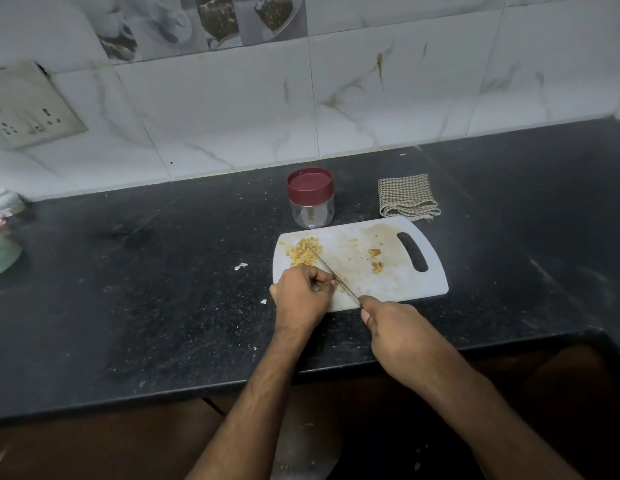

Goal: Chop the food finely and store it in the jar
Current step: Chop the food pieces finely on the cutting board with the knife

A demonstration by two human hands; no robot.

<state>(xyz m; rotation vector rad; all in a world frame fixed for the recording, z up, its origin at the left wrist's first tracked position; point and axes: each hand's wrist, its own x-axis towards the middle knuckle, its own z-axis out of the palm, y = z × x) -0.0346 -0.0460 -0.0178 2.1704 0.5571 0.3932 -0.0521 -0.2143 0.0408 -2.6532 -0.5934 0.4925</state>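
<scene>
1. Chopped food (pixel 303 251) lay as a loose heap of small yellow-tan bits on the far left part of a white cutting board (pixel 398 282); two larger brownish pieces (pixel 375 259) sat apart from it toward the board's handle slot, on a stained patch.
2. The heap was just beyond the left hand (pixel 303 292), which rested on the board's near left edge with its fingers curled in; whether they pinched anything could not be told.
3. The right hand (pixel 398 332) was clenched around the handle of a knife (pixel 332 271) at the board's near edge. The blade ran diagonally up and left, past the left hand's fingers, with its tip reaching into the heap.
4. A clear jar (pixel 312 211) with a maroon lid (pixel 310 185) screwed on stood on the black counter (pixel 163 289) just beyond the board's far left corner, near the heap.
5. A folded checked cloth (pixel 407 197) lay right of the jar, beyond the board.
6. White crumbs (pixel 241 266) dotted the counter left of the board.
7. A wall socket (pixel 31 112) sat on the tiled wall at far left.
</scene>
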